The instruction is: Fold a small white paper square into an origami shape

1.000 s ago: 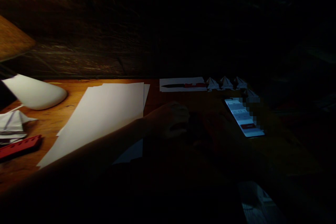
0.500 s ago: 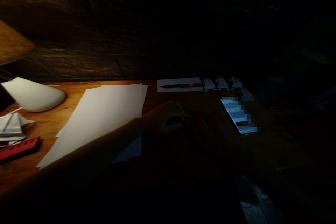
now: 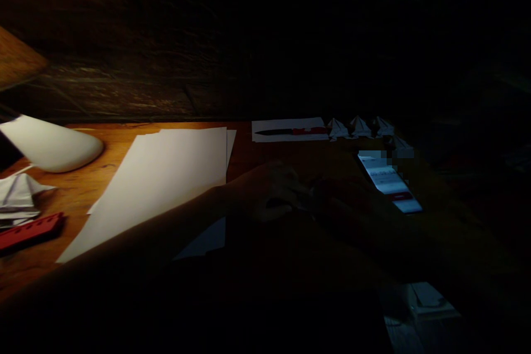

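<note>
In deep shadow at the middle of the table, my left hand (image 3: 269, 191) reaches in from the left with fingers bent and closed. Its fingertips meet those of my right hand (image 3: 346, 202), which is barely visible in the dark. A small, dim greyish thing (image 3: 306, 199) shows between the fingers of both hands; its kind is too dark to tell. Under and beside my left forearm lie several white paper sheets (image 3: 178, 166). The phone (image 3: 388, 180), its screen lit, lies just beyond my right hand.
A knife (image 3: 290, 131) with a red handle rests on more paper (image 3: 265, 123) at the back. Several folded paper pieces (image 3: 360, 127) stand beside it. On the left are a lamp (image 3: 62, 146), a larger folded paper (image 3: 19, 196) and a red slotted object (image 3: 33, 230).
The view has shifted slightly. My right hand has moved in against my left fingertips, and its forearm now overlaps the phone's lower edge. A reddish patch near the hands has faded from sight.
</note>
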Tool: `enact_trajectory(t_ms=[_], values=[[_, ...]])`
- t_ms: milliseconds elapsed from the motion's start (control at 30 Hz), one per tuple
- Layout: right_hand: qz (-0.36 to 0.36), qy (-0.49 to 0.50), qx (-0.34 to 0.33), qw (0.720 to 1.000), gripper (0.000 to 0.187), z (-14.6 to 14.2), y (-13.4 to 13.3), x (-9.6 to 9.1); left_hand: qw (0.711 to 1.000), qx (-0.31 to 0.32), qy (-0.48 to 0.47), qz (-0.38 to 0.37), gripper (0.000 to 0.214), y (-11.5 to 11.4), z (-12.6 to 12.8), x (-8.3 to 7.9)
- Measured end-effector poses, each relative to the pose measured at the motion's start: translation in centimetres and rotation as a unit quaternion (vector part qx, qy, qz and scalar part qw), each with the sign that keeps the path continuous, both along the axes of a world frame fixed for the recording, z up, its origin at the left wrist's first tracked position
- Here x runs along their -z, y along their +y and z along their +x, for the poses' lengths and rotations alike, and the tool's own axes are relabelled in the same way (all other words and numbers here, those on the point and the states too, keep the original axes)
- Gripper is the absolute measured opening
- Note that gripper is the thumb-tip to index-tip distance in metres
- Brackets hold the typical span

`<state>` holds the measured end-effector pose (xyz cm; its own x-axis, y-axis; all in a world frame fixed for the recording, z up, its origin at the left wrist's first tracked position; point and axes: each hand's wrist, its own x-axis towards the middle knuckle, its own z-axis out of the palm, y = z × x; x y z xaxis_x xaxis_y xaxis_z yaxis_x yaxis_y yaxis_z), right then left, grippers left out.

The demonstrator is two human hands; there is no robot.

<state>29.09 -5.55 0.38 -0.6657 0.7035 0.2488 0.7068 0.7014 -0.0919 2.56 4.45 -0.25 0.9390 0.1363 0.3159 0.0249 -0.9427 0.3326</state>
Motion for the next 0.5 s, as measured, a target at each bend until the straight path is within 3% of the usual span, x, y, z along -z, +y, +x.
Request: enact_trajectory(t_ms=[167, 500], values=[[-0.025, 0.008, -0.015, 1.0, 0.027, -0.13, 0.54, -0.81, 0.999, 0.008, 0.023, 0.035, 0.025, -0.31, 0.28, -0.47], [-0.044, 0.024, 0.024, 0.998, 0.025, -0.28, 1.06, -0.61, 1.0, 0.011, 0.025, -0.01, 0.017, 0.23, -0.18, -0.17]])
